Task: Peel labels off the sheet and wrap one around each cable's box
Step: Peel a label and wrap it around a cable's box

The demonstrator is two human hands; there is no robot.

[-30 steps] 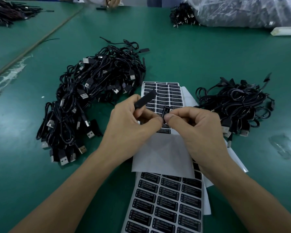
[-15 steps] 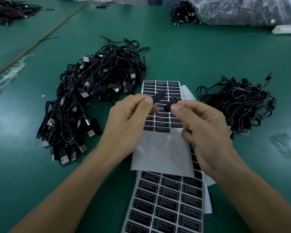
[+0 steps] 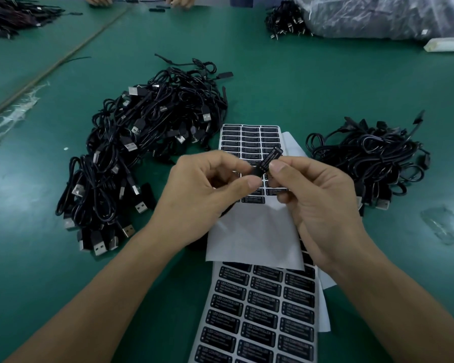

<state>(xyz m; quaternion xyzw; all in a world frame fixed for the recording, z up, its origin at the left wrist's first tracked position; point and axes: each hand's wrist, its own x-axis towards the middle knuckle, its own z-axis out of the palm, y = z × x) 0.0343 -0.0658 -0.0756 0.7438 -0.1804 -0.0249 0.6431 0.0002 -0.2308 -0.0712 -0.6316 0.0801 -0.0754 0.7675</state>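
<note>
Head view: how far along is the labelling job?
Done: much of the top label sheet is bare backing. In hand: left hand and right hand pinch one cable box, label lettering showing. Left: label rows, a full sheet beneath, a large cable pile and small cable pile; which is labelled, I cannot tell.

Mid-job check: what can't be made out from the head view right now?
Box: head view; fingertips of the left hand and right hand cover its lower end, so the label's seam is hidden.
Its cable: hidden behind the hands.
Near label sheet: cut off by the bottom edge; print under "LED CONTROLLER" too small.
Plastic bag: contents blurred, cut by the top edge.
</note>
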